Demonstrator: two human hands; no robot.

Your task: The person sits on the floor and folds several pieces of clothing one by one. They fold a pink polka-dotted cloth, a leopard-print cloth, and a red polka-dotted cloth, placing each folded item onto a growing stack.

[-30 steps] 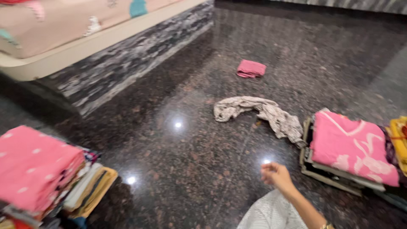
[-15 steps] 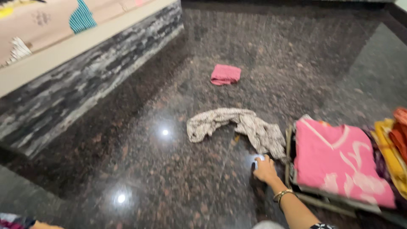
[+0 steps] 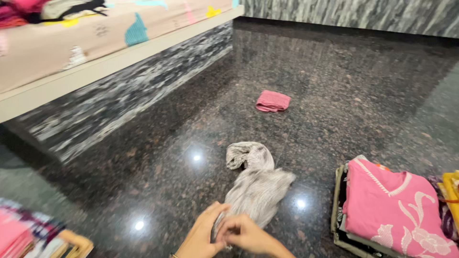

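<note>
1. The left hand (image 3: 203,234) is at the bottom edge of the view, with the fingers curled in and pinching the near end of the grey cloth (image 3: 256,184).
2. The right hand (image 3: 246,234) is just beside it, touching the left hand; its fingers are also closed on the same end of the cloth.
3. The grey cloth lies on the dark floor (image 3: 344,76) and stretches away from the hands. Its far end is crumpled and a little twisted, and its near end is gathered between the hands.
4. A small pink cloth (image 3: 273,101), folded, lies further away on the floor, well apart from the grey cloth.
5. To the right there is a pile (image 3: 397,210) of folded clothes, with a pink garment with white pattern on top. It is near the grey cloth but does not touch it.
6. At the right edge I see a yellow garment (image 3: 451,191), only partly in view.
7. At the bottom left corner there is another stack (image 3: 28,234) of folded clothes, blurred, pink on top.
8. At the top left stands a bed (image 3: 95,43) with a pale printed sheet, on a dark stone base.
</note>
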